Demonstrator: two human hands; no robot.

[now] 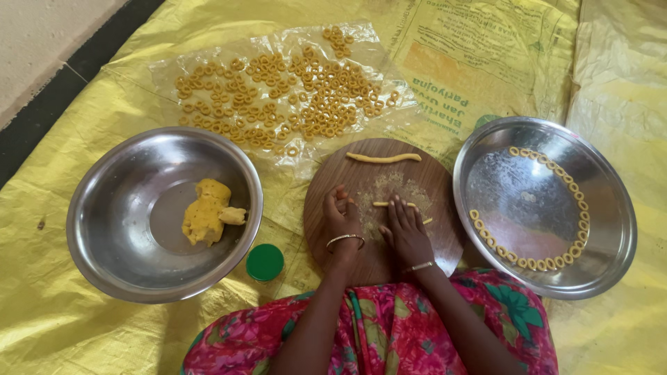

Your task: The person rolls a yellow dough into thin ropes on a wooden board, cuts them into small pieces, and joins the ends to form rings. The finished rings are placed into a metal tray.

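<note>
R hand (405,232) flat, fingers spread, pressing on thin dough strip (393,204) mid wooden board (383,208); strip pokes out past fingertips. L hand (341,214) curled beside it, grip unclear. Strip's middle hidden under fingers.

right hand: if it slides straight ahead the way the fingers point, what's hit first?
The thin dough strand at the right hand's fingertips, probably; further along that line lies the longer dough roll.

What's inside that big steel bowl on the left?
Inside the steel bowl sits one lump of yellow dough, with a paler piece against its right side. The rest of the bowl's inside shows bare metal. Whatever lies beneath the lump is covered by it.
</note>
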